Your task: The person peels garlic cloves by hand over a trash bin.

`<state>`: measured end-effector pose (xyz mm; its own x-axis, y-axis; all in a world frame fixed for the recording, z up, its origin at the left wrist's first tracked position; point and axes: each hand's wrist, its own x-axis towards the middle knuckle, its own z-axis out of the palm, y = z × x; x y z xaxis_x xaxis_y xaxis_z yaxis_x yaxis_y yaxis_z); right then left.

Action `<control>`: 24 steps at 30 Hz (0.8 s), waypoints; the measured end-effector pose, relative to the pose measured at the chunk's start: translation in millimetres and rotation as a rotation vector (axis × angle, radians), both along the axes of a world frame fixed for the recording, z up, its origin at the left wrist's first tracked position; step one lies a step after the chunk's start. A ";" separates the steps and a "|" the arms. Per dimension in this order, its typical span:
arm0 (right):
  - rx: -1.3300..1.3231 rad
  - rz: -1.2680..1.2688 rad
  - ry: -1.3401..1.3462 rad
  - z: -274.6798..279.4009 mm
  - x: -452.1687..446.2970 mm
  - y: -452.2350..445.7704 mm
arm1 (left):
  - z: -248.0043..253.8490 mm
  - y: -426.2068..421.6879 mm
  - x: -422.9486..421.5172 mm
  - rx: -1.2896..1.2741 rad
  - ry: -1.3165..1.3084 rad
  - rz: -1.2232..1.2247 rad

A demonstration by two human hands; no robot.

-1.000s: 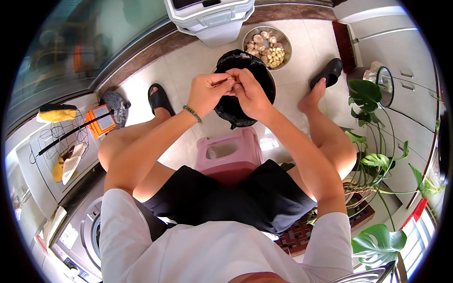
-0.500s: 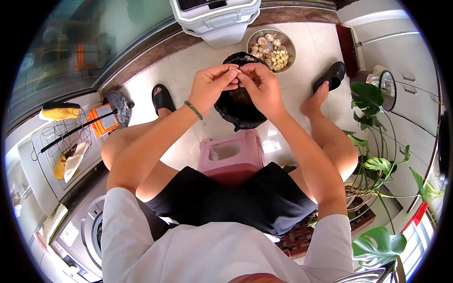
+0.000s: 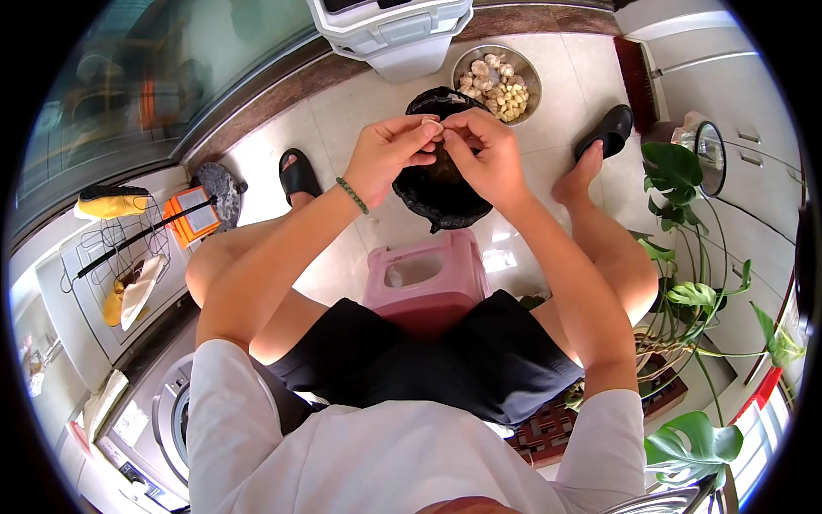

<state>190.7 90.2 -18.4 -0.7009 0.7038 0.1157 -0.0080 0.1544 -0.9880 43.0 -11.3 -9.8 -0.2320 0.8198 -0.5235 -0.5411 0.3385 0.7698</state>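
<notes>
Between my fingertips is a small pale garlic clove (image 3: 436, 130), partly covered by the fingers. My left hand (image 3: 390, 156), with a green beaded bracelet at the wrist, pinches it from one side. From the other side my right hand (image 3: 485, 154) works at it with thumb and forefinger closed. Both hands hover over a bin lined with a black bag (image 3: 443, 214), whose dark inside shows only in part. Just beyond it on the floor stands a metal bowl (image 3: 537, 90) with whole garlic bulbs (image 3: 479, 75) and loose cloves (image 3: 512, 101).
A pink plastic stool (image 3: 428, 295) is between my legs. Ahead stands a grey-white plastic container (image 3: 402, 43). Potted plants (image 3: 685, 291) and cabinets line the right; a washing machine (image 3: 167, 420) and an orange box (image 3: 190, 218) are on the left.
My right hand has shifted slightly, its thumb and forefinger drawing a little away from the left fingertips. The clove shows a bit more, and the whole view has moved slightly.
</notes>
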 end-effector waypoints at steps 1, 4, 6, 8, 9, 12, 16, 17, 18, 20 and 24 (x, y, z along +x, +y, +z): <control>0.000 0.000 0.000 0.6 0.1 -0.1 | -1.3 0.0 -0.7 0.009 0.018 -0.014; 0.017 -0.010 -0.009 4.1 -0.2 0.7 | -1.0 0.7 0.7 0.020 0.024 -0.014; 0.114 0.000 -0.052 4.4 0.1 1.1 | -0.3 0.8 0.3 0.019 0.012 -0.001; 0.123 -0.003 -0.046 2.0 -0.4 0.9 | -0.9 1.5 -1.8 -0.031 -0.090 -0.033; 0.135 -0.006 -0.041 1.3 -0.6 1.0 | -2.3 1.7 -2.7 -0.032 -0.091 -0.033; 0.141 -0.007 -0.045 2.7 -0.7 1.6 | -5.1 0.9 -4.4 -0.019 -0.218 -0.077; 0.146 -0.012 -0.045 3.4 -1.1 0.9 | -5.9 0.7 -4.6 -0.016 -0.214 -0.092; 0.162 -0.024 -0.047 3.7 -1.2 0.4 | -6.5 0.3 -4.4 -0.016 -0.214 -0.090; 0.178 -0.035 -0.048 3.8 -1.1 0.2 | -5.8 0.2 -3.9 -0.016 -0.214 -0.090; 0.214 -0.047 -0.078 3.4 -1.1 0.2 | -3.8 -0.1 -2.5 -0.023 -0.149 -0.068; 0.285 -0.039 -0.172 8.0 0.0 -1.3 | -4.9 -1.8 -1.3 -0.030 -0.115 -0.020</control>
<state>190.7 88.9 -10.4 -0.7004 0.6868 0.1943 0.1662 0.4217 -0.8914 41.7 -13.1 -14.7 -0.1533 0.8070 -0.5703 -0.6180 0.3721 0.6926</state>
